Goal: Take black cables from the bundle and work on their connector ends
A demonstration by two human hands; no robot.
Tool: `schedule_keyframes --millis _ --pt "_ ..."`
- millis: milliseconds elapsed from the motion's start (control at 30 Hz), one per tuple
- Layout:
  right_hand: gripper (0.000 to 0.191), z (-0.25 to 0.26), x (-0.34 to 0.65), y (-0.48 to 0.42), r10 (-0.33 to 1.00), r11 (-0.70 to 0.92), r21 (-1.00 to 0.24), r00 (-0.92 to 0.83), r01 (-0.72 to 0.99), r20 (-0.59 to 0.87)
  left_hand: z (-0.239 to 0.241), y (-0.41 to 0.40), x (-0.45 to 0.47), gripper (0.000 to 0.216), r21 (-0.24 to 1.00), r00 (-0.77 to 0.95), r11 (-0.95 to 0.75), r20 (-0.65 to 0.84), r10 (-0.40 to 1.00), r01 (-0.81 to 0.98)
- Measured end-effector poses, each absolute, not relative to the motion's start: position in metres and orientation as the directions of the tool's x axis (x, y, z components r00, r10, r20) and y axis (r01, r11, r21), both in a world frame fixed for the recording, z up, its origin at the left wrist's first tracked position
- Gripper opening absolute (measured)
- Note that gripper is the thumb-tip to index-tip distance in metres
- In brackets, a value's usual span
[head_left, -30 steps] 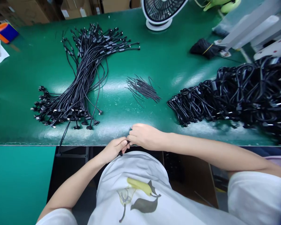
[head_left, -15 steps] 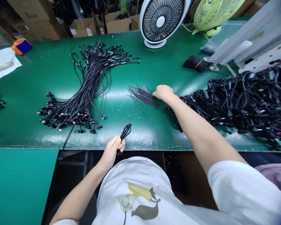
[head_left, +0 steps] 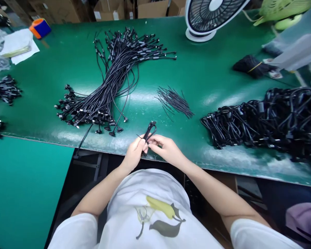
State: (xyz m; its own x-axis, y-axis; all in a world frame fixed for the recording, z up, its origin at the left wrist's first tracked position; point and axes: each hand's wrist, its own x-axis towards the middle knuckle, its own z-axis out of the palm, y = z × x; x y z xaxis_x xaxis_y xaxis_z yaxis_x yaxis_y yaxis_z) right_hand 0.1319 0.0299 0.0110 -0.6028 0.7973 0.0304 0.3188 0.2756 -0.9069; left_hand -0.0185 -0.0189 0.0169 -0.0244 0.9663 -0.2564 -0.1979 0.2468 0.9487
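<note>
My left hand (head_left: 134,152) is closed around a folded black cable (head_left: 150,129) near the table's front edge, its looped end sticking up past the fingers. My right hand (head_left: 164,148) meets it from the right, with thumb and fingers pinched against the cable. A thin black twist tie (head_left: 139,136) crosses the cable, one end poking out on the left; the part at my right fingertips is hidden. Beyond the hands lies a loose pile of black twist ties (head_left: 176,101). To the left, a large bunch of unfolded black cables (head_left: 111,81) is spread out.
Folded, tied cables (head_left: 261,117) are heaped at the right on the green table (head_left: 197,72). A white fan (head_left: 202,35) stands at the back, near a dark banded bundle (head_left: 251,66). More cable ends (head_left: 6,89), papers (head_left: 19,45) and an orange-blue object (head_left: 40,28) lie left.
My right hand has come back from the twist tie pile to the folded cable, and a tie now crosses it. My left hand has lifted the cable slightly forward. The view has shifted.
</note>
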Motion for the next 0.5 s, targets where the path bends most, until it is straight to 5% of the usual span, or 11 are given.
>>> schedule_keyframes --millis 67,133,233,300,367,500 --pt "0.015 0.009 0.13 0.025 0.781 0.465 -0.795 -0.604 0.389 0.161 0.014 -0.019 -0.022 0.042 0.974 -0.063 0.224 -0.225 0.972 -0.017" --pt "0.018 0.013 0.133 0.028 0.671 0.72 -0.518 -0.656 0.462 0.347 0.011 -0.019 -0.025 0.041 0.97 -0.059 0.221 -0.216 0.975 0.106" --pt "0.023 0.026 0.137 0.039 0.269 0.942 0.033 -0.812 0.333 0.518 0.011 -0.019 -0.027 0.039 0.96 -0.013 0.181 -0.182 0.983 0.212" --pt "0.025 0.038 0.139 0.047 -0.005 0.96 0.25 -0.88 0.13 0.475 0.011 -0.02 -0.028 0.036 0.956 0.043 0.135 -0.151 0.988 0.259" --pt "0.024 0.048 0.14 0.052 -0.135 0.949 0.315 -0.911 -0.005 0.391 0.012 -0.022 -0.03 0.034 0.95 0.107 0.136 -0.172 0.979 0.28" --pt "0.025 0.056 0.141 0.055 -0.178 0.948 0.306 -0.946 -0.09 0.272 0.013 -0.025 -0.034 0.031 0.955 0.185 0.262 -0.285 0.941 0.138"
